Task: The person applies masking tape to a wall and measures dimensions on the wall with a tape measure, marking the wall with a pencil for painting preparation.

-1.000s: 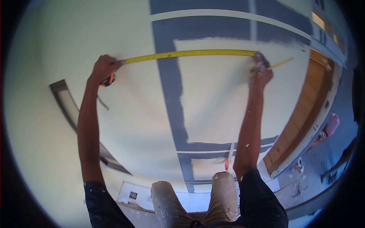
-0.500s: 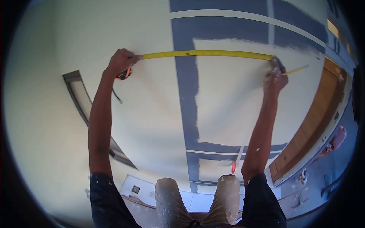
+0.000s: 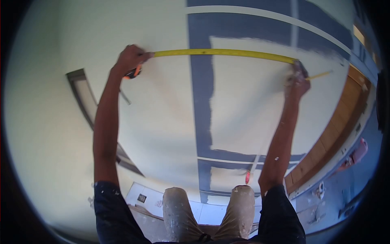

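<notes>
A yellow tape measure blade (image 3: 227, 52) stretches across a wall painted cream and grey-blue, sloping slightly down at its right end. My left hand (image 3: 131, 59) is closed around the blade's left part, with the orange and black tape measure case (image 3: 134, 72) hanging just below it. At the other end my right hand (image 3: 298, 79) pinches the blade against or close to the wall. A thin yellow pencil (image 3: 320, 75) sticks out to the right from the same hand. Fingertips on both hands are partly hidden.
Grey-blue bands (image 3: 201, 93) and pale strips of tape (image 3: 260, 14) mark the wall. A dark-framed panel (image 3: 81, 95) is at left, a wooden door frame (image 3: 325, 140) at right. Something red (image 3: 248, 177) is low on the wall, near my knees (image 3: 243, 195).
The view has shifted a little, moving the wall's painted bands slightly upward and right. The blade's right end sits slightly farther right. Both hands keep their hold.
</notes>
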Demonstrator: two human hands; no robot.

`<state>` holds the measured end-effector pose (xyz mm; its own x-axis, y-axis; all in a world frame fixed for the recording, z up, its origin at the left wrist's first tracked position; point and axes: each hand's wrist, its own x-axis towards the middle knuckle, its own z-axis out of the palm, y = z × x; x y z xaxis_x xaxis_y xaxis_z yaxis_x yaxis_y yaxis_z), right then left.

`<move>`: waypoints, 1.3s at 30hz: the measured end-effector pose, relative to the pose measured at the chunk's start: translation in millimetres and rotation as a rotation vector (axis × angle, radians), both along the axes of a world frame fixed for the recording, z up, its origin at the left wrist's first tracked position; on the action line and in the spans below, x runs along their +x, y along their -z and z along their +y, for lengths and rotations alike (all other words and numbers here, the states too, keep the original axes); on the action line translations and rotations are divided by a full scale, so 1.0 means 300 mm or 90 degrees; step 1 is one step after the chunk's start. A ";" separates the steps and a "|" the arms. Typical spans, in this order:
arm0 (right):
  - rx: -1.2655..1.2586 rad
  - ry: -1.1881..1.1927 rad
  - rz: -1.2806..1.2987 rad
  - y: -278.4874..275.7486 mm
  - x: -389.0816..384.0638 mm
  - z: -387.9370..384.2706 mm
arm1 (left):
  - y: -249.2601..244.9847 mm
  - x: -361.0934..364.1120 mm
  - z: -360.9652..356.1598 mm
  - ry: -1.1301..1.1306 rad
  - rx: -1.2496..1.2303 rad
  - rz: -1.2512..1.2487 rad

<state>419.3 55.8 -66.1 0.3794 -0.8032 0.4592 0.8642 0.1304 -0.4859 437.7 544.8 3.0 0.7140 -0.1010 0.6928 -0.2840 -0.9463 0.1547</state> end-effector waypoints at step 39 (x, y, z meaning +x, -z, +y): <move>-0.456 0.211 -0.042 -0.019 -0.006 -0.265 | 0.622 -0.262 0.253 0.252 -0.408 0.042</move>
<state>417.6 -23.7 -60.3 0.1253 -0.3700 0.9206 0.8333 -0.4643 -0.3000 359.2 620.8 -183.6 0.7506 0.0496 0.6589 -0.5549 -0.4941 0.6693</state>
